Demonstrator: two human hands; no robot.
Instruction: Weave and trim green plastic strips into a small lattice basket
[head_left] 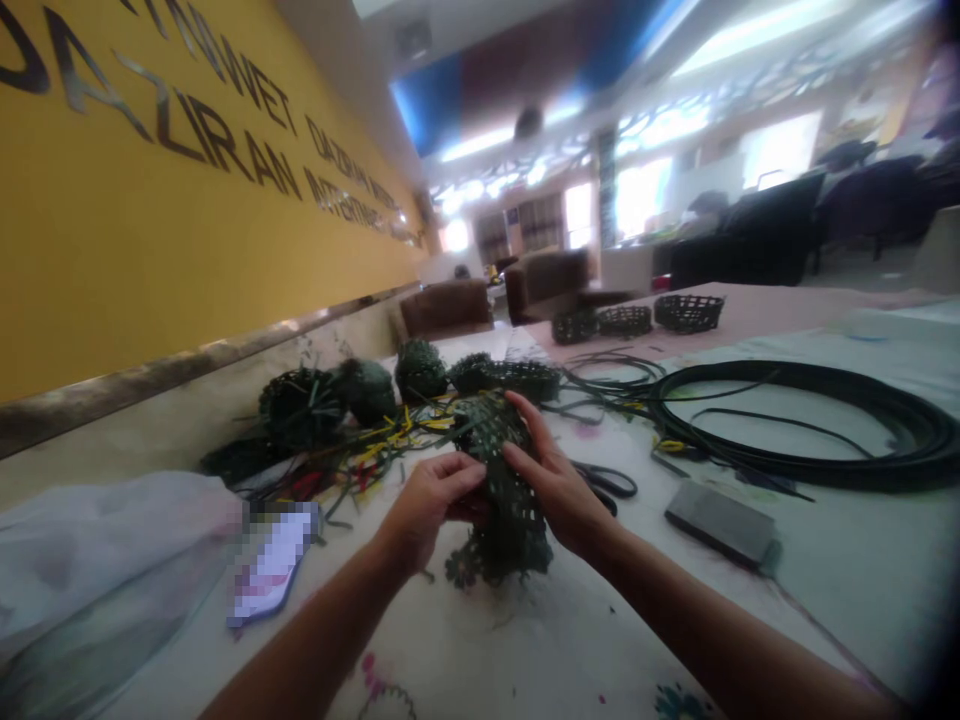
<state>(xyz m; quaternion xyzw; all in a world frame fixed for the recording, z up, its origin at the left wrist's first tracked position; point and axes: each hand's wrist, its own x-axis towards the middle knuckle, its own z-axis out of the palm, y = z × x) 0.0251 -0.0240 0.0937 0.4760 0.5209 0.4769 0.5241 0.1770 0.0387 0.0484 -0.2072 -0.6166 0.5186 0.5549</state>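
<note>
A dark green woven basket (510,510) is held up over the table in front of me, its open lattice facing my side. My right hand (559,485) wraps round its right side, thumb and fingers apart on the weave. On the left side my left hand (431,500) pinches at the basket's edge with thumb and forefinger; any strip between those fingertips is too small to make out. Just behind the right hand lie the dark handles of what look like scissors (619,482), partly hidden by that hand.
A big coil of dark strip (802,470) lies at right, near a grey box (721,522) with a cord. Several woven baskets (420,370) line the back, others (688,313) farther off. Yellow and green scraps (382,440), a phone (274,570) and plastic bags (112,560) are at left.
</note>
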